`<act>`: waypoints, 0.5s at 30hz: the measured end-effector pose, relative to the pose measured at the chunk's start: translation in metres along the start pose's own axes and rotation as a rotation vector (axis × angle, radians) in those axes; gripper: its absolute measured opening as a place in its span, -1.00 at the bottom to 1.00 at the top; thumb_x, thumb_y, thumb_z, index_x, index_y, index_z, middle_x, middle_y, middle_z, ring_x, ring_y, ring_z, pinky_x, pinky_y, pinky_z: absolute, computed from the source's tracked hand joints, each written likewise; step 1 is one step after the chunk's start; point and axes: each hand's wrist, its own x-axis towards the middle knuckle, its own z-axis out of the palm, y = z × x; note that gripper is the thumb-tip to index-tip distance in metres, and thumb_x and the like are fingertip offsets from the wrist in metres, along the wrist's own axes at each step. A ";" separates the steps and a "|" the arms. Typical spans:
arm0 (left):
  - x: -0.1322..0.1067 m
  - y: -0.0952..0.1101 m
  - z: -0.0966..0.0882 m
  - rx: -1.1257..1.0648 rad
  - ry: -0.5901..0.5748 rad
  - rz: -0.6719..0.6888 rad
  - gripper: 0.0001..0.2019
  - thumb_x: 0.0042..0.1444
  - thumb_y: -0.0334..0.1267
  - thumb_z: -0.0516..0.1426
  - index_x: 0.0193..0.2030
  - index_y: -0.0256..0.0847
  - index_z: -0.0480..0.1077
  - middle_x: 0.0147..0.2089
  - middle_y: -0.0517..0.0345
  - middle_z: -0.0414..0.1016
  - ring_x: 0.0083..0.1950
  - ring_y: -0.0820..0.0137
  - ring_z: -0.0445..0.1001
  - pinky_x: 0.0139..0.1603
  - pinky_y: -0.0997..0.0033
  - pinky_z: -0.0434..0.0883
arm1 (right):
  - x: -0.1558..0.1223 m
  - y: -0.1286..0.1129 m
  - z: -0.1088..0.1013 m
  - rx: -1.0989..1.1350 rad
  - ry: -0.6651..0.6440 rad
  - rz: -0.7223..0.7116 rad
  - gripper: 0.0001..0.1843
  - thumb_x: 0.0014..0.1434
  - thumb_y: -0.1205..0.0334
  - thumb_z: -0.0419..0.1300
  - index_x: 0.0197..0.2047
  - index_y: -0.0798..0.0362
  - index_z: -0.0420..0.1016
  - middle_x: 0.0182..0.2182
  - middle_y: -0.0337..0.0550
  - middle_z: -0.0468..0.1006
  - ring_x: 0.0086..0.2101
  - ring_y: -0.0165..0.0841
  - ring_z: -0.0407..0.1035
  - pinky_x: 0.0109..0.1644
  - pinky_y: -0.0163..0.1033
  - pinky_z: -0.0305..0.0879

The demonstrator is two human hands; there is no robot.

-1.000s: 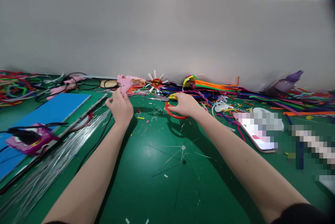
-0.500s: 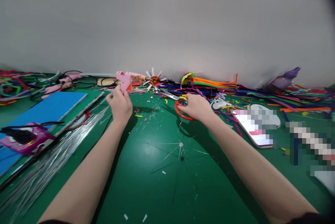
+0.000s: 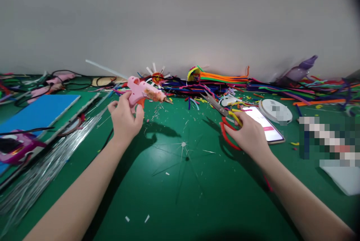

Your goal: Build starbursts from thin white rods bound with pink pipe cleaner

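Observation:
My left hand (image 3: 124,118) is closed round the handle of a pink glue gun (image 3: 143,91), held a little above the green table (image 3: 180,188) with its nozzle pointing right. A thin clear glue stick juts back from it to the upper left. My right hand (image 3: 249,134) grips scissors (image 3: 222,112) with red and yellow handles, their steel blades pointing up and left, low over the table. Between my hands lies a small white hub with thin spokes (image 3: 183,145).
Piles of coloured pipe cleaners (image 3: 225,81) run along the grey wall. A phone (image 3: 263,122) and a white tape roll (image 3: 275,110) lie right of the scissors. At left are a blue board (image 3: 33,111), silver wires (image 3: 47,167) and a second glue gun (image 3: 17,145).
My left hand has lifted the glue gun off the table's back edge toward me. My right hand has pulled the scissors right and nearer, beside the phone.

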 end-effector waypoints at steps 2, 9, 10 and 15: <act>-0.009 0.009 -0.004 -0.007 -0.016 -0.005 -0.52 0.07 -0.07 0.02 0.09 -0.29 0.21 -0.23 -0.01 0.41 -0.18 0.16 0.40 0.11 0.15 0.20 | -0.014 0.008 0.004 0.035 0.033 -0.009 -0.58 0.02 -0.03 0.17 -0.10 0.02 0.37 -0.30 -0.08 0.53 -0.30 -0.22 0.42 -0.27 -0.18 0.28; -0.028 0.026 -0.018 -0.069 0.020 0.059 -0.61 0.03 -0.03 0.11 -0.06 -0.20 0.26 -0.48 0.17 0.35 -0.41 0.22 0.35 0.00 0.11 0.23 | -0.035 0.026 0.021 0.139 0.107 -0.073 -0.53 -0.01 -0.06 0.22 -0.10 0.04 0.35 -0.24 -0.08 0.53 -0.31 -0.26 0.44 -0.23 -0.16 0.37; -0.029 0.026 -0.020 -0.078 0.031 0.090 -0.63 0.04 -0.06 0.12 -0.07 -0.20 0.25 -0.50 0.18 0.35 -0.43 0.23 0.34 -0.01 0.10 0.23 | -0.035 0.027 0.023 0.156 0.111 -0.078 -0.52 -0.01 -0.08 0.23 -0.10 0.04 0.36 -0.24 -0.08 0.53 -0.32 -0.26 0.44 -0.24 -0.16 0.38; -0.037 0.028 -0.026 -0.084 0.047 0.237 -0.66 0.00 -0.15 0.14 -0.08 -0.14 0.22 -0.52 0.25 0.29 -0.50 0.29 0.28 -0.02 0.08 0.19 | -0.034 0.031 0.026 0.216 0.074 -0.054 -0.53 -0.02 -0.08 0.23 -0.12 0.04 0.38 -0.30 -0.11 0.52 -0.36 -0.28 0.43 -0.28 -0.18 0.39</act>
